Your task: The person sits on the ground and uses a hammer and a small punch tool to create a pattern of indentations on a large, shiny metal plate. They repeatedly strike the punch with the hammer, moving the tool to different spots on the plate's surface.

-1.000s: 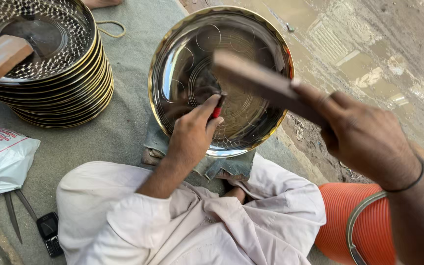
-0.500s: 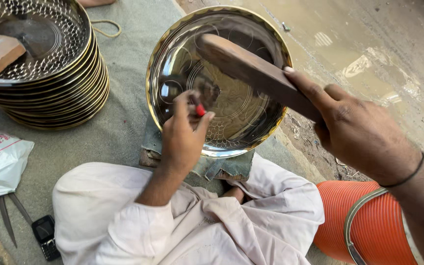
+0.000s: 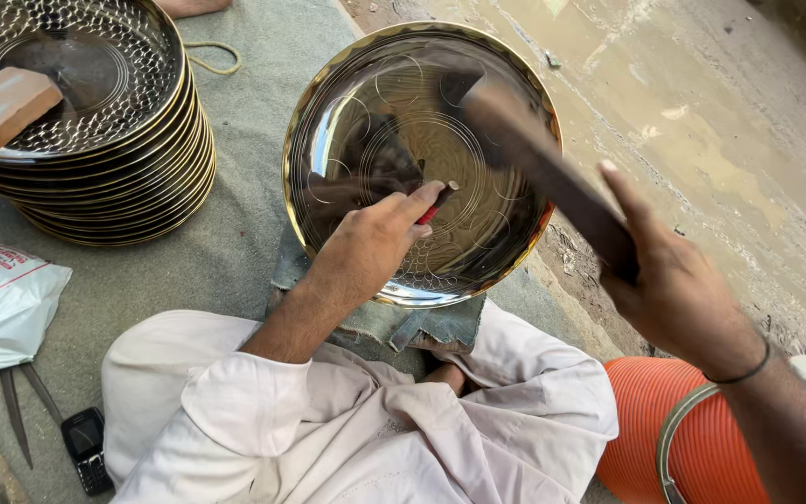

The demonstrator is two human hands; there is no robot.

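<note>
Swinging down since half a second ago, the wooden mallet [image 3: 543, 173] in the right hand [image 3: 673, 289] now blurs just above the red-handled punch [image 3: 433, 207], which the left hand [image 3: 370, 247] has slid toward the middle of the brass plate [image 3: 403, 103]. Both hands are closed tight on their tools. The plate lies on a folded cloth [image 3: 403, 322] before the knees. Left of the left hand, well apart, stands a stack of hammered plates [image 3: 114, 177]; nothing blocks the stroke.
</note>
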